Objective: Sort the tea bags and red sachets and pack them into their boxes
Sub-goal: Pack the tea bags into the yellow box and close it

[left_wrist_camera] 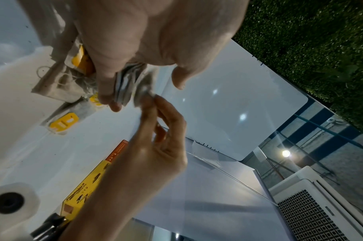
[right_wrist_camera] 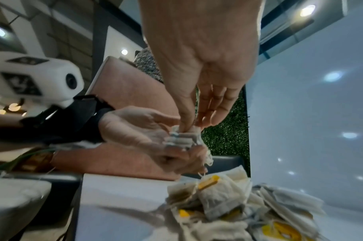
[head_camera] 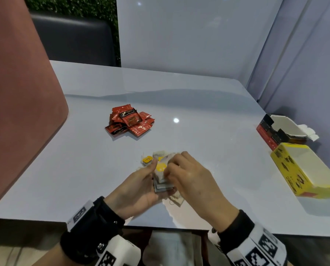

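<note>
Near the table's front edge my left hand (head_camera: 141,181) grips a squared-up stack of tea bags (head_camera: 163,184), the same stack (right_wrist_camera: 181,140) lying in its palm in the right wrist view. My right hand (head_camera: 185,169) reaches over it and pinches the top tea bag with thumb and fingertips (right_wrist_camera: 185,125). Several loose tea bags with yellow tags (right_wrist_camera: 228,200) lie in a heap on the table under and beyond the hands. A pile of red sachets (head_camera: 129,121) lies apart at the middle left.
An open yellow box (head_camera: 304,169) lies at the table's right edge, with an open red and black box (head_camera: 275,129) just behind it. A pink chair back (head_camera: 20,93) rises at the left. Grey panels wall the back and right.
</note>
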Action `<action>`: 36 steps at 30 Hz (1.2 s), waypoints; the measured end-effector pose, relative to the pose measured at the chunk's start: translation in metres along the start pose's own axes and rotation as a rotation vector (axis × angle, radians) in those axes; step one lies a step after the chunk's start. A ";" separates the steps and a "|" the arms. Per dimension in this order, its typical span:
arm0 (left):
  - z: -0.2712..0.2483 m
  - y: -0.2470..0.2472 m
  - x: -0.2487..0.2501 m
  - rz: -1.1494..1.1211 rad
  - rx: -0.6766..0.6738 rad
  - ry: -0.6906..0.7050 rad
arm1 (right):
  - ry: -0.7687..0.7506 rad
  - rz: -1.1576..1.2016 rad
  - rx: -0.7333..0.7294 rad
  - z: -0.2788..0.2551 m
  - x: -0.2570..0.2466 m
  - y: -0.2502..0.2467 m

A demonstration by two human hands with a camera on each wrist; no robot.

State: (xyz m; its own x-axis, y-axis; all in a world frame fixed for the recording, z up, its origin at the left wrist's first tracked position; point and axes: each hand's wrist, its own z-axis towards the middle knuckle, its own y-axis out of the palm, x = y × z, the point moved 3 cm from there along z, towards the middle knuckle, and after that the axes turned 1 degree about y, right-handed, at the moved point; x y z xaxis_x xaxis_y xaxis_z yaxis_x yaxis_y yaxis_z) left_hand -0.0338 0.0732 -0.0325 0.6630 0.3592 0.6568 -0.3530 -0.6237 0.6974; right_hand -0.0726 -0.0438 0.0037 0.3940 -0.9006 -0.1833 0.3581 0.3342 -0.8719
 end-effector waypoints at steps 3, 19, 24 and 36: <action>0.002 -0.004 -0.003 0.024 0.021 -0.009 | -0.017 -0.045 -0.049 -0.009 -0.002 0.012; -0.014 -0.025 0.000 0.162 0.142 0.051 | 0.681 -0.010 -0.585 -0.050 0.080 0.014; -0.013 -0.019 -0.001 0.173 0.181 0.036 | 0.714 0.003 -0.607 -0.048 0.076 0.026; -0.010 -0.002 -0.018 0.223 0.049 -0.099 | 0.659 1.041 -0.360 -0.015 0.038 -0.018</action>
State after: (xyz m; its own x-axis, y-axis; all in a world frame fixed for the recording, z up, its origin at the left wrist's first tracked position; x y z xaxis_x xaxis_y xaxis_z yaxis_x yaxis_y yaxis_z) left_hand -0.0517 0.0747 -0.0427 0.6348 0.1406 0.7598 -0.4666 -0.7140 0.5220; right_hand -0.0772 -0.0878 0.0051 -0.1794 -0.2625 -0.9481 -0.1530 0.9595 -0.2367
